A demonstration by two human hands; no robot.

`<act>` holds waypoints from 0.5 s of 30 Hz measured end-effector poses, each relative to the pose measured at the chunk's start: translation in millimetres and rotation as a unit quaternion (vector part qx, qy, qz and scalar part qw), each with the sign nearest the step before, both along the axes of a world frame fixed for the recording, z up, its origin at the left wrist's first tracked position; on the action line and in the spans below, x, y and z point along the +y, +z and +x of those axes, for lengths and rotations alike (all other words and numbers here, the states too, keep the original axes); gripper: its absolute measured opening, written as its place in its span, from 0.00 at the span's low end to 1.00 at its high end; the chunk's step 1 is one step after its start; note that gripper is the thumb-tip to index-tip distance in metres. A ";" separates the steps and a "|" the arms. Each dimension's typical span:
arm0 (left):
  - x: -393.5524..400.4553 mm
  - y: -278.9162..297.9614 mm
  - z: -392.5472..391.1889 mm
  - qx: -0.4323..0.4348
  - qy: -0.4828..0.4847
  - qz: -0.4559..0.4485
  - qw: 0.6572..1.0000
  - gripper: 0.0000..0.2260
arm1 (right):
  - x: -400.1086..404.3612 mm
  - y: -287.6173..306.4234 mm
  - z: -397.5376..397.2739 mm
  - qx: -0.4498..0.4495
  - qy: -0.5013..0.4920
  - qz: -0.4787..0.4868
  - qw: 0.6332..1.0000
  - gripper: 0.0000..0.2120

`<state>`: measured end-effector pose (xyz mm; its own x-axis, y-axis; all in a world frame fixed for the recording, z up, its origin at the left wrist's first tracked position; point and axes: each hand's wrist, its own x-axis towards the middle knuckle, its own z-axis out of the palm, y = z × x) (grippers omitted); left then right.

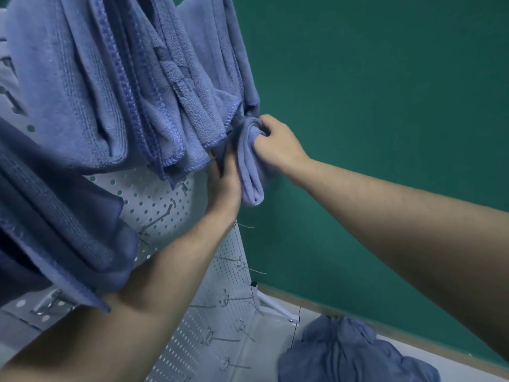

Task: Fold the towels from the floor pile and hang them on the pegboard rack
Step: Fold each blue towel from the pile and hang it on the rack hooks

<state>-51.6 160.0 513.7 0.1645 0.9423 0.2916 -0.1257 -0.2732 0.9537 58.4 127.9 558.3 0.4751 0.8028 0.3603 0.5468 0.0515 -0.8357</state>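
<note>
Gripping the top of a folded blue towel (252, 172) with curled fingers, the right hand (275, 139) holds it at the pegboard rack's (165, 199) right edge, near frame centre. The left hand (224, 186) touches the towel's left side, fingers hidden behind cloth, so its grasp cannot be told. Hung towels (124, 86) fill ten to twelve o'clock. The floor pile (349, 351) lies at five o'clock.

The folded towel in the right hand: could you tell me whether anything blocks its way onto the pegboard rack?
Yes. The hung towels drape over that part of the pegboard rack, hiding the hook behind them. The left hand reaches under their hem beside the folded towel, which the right hand grips at the rack's edge.
</note>
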 end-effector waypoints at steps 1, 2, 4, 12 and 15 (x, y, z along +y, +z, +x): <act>2.7 -0.9 -1.7 -0.008 0.004 0.004 1.000 0.19 | 3.1 -0.7 0.2 -0.007 -0.001 -0.024 1.000 0.08; 4.2 -1.6 -2.9 -0.011 0.010 0.012 1.000 0.19 | 5.6 -1.2 0.0 -0.012 -0.001 -0.046 0.999 0.08; 5.2 -2.3 -4.3 -0.014 0.034 0.024 0.999 0.18 | 10.7 -1.9 -1.8 -0.018 0.010 -0.064 0.998 0.07; 29.9 -32.6 -9.1 0.090 0.116 -0.033 0.989 0.30 | 12.3 -17.7 -14.1 -0.015 0.050 -0.172 0.984 0.22; 20.9 -36.6 -7.6 0.132 0.138 -0.001 0.982 0.27 | 4.9 -33.7 -11.4 -0.020 0.075 -0.223 0.972 0.19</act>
